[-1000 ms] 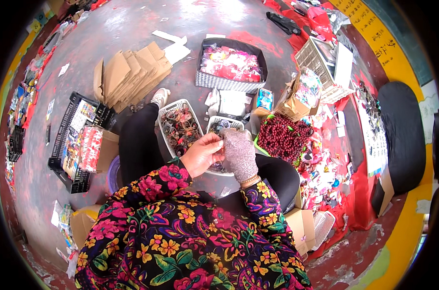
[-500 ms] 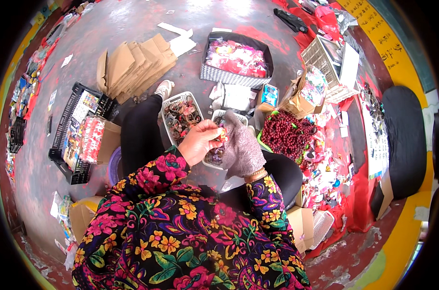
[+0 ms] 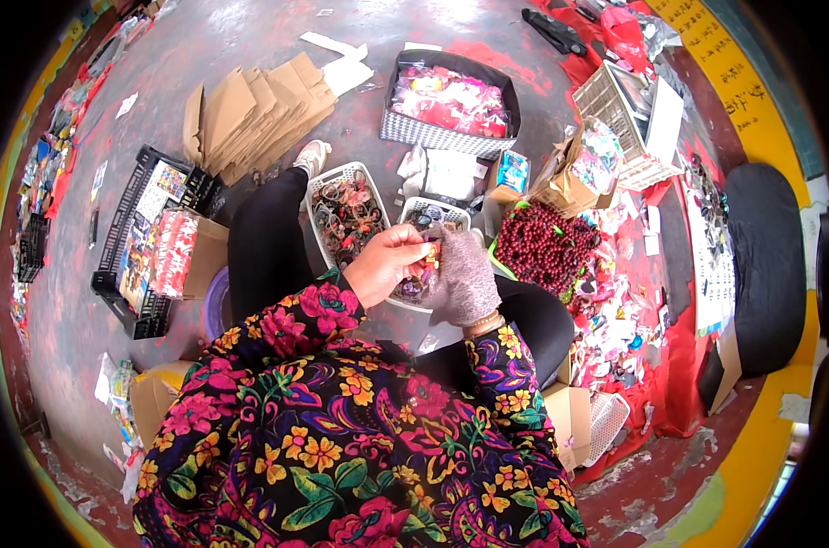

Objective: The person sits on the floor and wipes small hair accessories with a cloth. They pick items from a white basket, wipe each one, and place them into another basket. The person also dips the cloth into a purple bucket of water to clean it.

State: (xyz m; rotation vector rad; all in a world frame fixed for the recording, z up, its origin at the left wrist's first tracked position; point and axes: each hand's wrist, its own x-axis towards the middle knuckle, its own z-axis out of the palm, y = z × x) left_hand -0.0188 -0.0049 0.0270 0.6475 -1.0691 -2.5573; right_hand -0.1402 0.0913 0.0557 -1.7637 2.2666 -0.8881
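My left hand [image 3: 389,265], bare, pinches a small red and yellow piece [image 3: 432,255] between thumb and fingertips. Its exact kind is too small to make out. Close against it on the right is my right hand [image 3: 466,276], in a greyish knitted glove, with its fingers curled in at the same piece. Below both hands stands a small white basket [image 3: 465,216], partly hidden, with small dark items in it. Left of that, a larger white basket [image 3: 316,222] holds many hair ties or similar small rings, dark and reddish.
At right lies a heap of dark red beads [image 3: 544,251] in a green-rimmed container. Ahead is a checkered bin [image 3: 446,133] of pink packets. Flattened cardboard [image 3: 255,114] and a black crate [image 3: 113,265] are at left. Colourful small goods [image 3: 615,338] cover the red cloth at right.
My gloved right hand has come down from a raised pose, its fingers now curled at the small piece. My left hand has shifted slightly right. More of the small basket shows.
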